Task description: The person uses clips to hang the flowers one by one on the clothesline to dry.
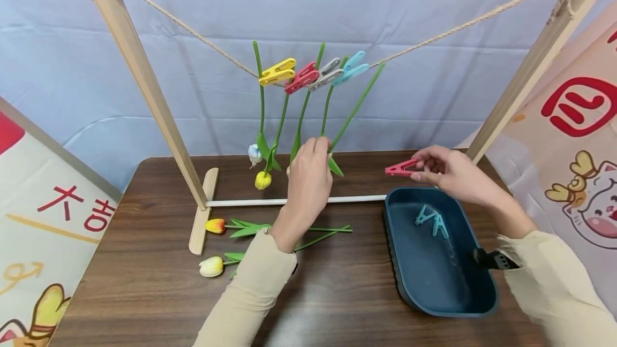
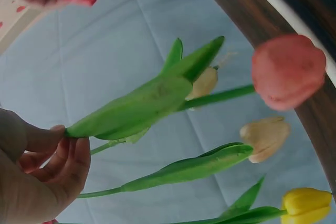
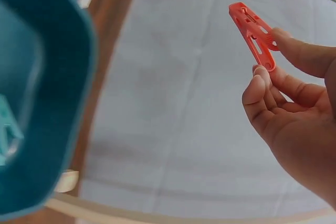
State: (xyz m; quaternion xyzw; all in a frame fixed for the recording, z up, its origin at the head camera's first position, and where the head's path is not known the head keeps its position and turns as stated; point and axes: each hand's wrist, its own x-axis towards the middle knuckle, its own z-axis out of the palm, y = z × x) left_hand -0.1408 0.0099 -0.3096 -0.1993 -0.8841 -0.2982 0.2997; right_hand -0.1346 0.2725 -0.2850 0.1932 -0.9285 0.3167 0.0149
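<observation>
My left hand [image 1: 310,173] pinches an artificial pink tulip [image 2: 289,72] near its leaf, head down. Its green stem [image 1: 359,106] slants up to the right, close to the rope, while the bloom is hidden behind the hand in the head view. To the right, above the far end of a blue bin, my right hand [image 1: 445,170] pinches a red clothespin [image 3: 254,32] between thumb and fingers. Yellow [image 1: 277,72], red [image 1: 302,77], grey [image 1: 326,75] and light blue [image 1: 352,68] clothespins sit on the rope [image 1: 193,34], with tulips hanging upside down there.
A wooden frame [image 1: 144,79] carries the rope, with a white rod [image 1: 356,198] low across it. Two light blue clothespins [image 1: 432,221] lie in the blue bin [image 1: 400,277]. On the table, an orange-yellow tulip [image 1: 215,226] and a cream tulip [image 1: 211,266] lie left of centre.
</observation>
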